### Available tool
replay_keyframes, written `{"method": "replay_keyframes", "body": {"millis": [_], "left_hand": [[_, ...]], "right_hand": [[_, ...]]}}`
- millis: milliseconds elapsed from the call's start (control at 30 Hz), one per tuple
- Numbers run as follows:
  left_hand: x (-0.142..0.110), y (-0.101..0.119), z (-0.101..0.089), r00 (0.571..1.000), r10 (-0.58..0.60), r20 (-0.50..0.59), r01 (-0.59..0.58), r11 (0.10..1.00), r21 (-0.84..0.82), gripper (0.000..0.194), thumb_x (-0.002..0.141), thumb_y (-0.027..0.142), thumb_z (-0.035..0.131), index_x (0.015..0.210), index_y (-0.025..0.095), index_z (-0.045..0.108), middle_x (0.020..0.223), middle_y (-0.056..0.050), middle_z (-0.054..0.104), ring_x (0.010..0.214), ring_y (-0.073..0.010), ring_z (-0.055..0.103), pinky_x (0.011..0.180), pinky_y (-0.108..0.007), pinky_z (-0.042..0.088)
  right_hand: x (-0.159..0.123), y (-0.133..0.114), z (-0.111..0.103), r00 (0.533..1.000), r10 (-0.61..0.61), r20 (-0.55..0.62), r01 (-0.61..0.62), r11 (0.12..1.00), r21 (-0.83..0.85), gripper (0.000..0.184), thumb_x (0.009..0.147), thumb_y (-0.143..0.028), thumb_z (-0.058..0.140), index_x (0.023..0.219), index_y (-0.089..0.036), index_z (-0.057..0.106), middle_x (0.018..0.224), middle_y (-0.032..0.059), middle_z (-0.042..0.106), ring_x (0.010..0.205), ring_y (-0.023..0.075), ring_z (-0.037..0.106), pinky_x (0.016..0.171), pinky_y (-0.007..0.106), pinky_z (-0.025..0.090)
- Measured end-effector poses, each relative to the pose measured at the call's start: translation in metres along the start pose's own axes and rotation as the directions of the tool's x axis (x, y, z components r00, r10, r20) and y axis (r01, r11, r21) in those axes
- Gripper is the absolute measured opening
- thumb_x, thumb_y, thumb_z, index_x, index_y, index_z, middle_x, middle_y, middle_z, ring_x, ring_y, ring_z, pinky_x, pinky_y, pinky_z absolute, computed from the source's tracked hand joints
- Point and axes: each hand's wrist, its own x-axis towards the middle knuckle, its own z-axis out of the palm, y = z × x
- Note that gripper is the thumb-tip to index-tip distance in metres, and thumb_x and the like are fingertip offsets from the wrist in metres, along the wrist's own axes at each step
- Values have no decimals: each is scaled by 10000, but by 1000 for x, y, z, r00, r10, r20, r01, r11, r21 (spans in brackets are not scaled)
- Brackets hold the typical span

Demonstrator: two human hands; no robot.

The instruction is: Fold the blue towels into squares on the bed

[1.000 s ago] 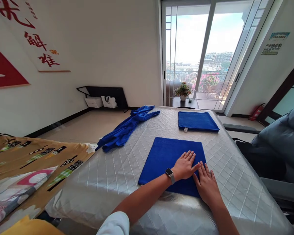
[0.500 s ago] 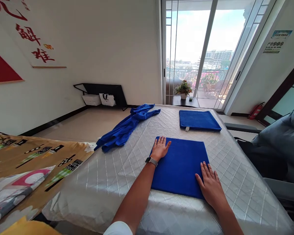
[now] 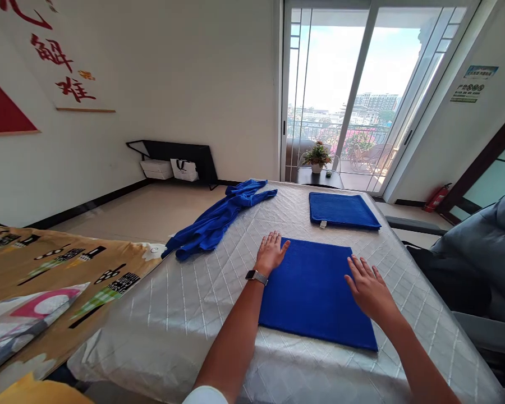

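A flat, squarely folded blue cloth point(image 3: 315, 297) lies in front of me on the quilted, silvery mattress point(image 3: 185, 336). My left hand point(image 3: 271, 252), with a watch on its wrist, rests at the cloth's far left corner, fingers stretched forward. Over the right edge of the same cloth is my right hand point(image 3: 370, 286), fingers apart and holding nothing; whether it touches the fabric I cannot tell. Farther back on the right lies another folded blue cloth point(image 3: 343, 210) with a small white tag. To the left, a crumpled blue cloth point(image 3: 219, 221) stretches along the mattress edge.
A patterned tan bedspread point(image 3: 101, 269) covers a surface on the left. On the right stands a grey padded seat point(image 3: 483, 241) beside the mattress. Beyond the far edge, a potted plant point(image 3: 317, 157) sits on a small dark table before the glass doors.
My right hand has moved up and slightly right along the cloth's edge, uncovering its near right corner. My left hand has shifted slightly left and stays at the far left corner.
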Motion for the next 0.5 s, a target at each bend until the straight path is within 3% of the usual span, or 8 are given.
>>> {"method": "replay_keyframes", "body": {"millis": [100,200,367,500], "left_hand": [[-6,16,0,988,148,50,-148,989,10,657,1054,530,314,1530,96,441,1610,-173,383,1524,-285,302,1264,-464,195],[-13,30,1,955,276,106,-277,961,-4,592,1039,485,420,1506,126,483,1610,-157,389,1516,-288,319,1258,-469,223],[-23,52,5,910,409,64,-408,913,-27,528,1048,459,422,1471,161,526,1585,-142,440,1485,-273,384,1229,-445,305],[-35,78,14,843,536,32,-533,842,-78,541,1060,495,377,1485,184,503,1580,-122,455,1481,-247,392,1231,-423,304]], "right_hand": [[46,-4,-9,999,32,23,-33,998,48,657,1043,-425,185,1613,-114,283,1690,62,208,1570,217,126,1265,435,141],[78,-10,9,993,94,76,-100,991,84,676,1052,-427,173,1612,-57,246,1690,99,197,1567,221,139,1263,406,144],[87,-2,49,981,132,139,-144,986,81,693,1049,-457,198,1616,-61,228,1692,103,185,1566,244,145,1261,446,143],[84,7,55,986,119,113,-130,987,91,696,1048,-462,188,1620,-65,209,1693,96,184,1567,231,138,1260,444,144]]}}
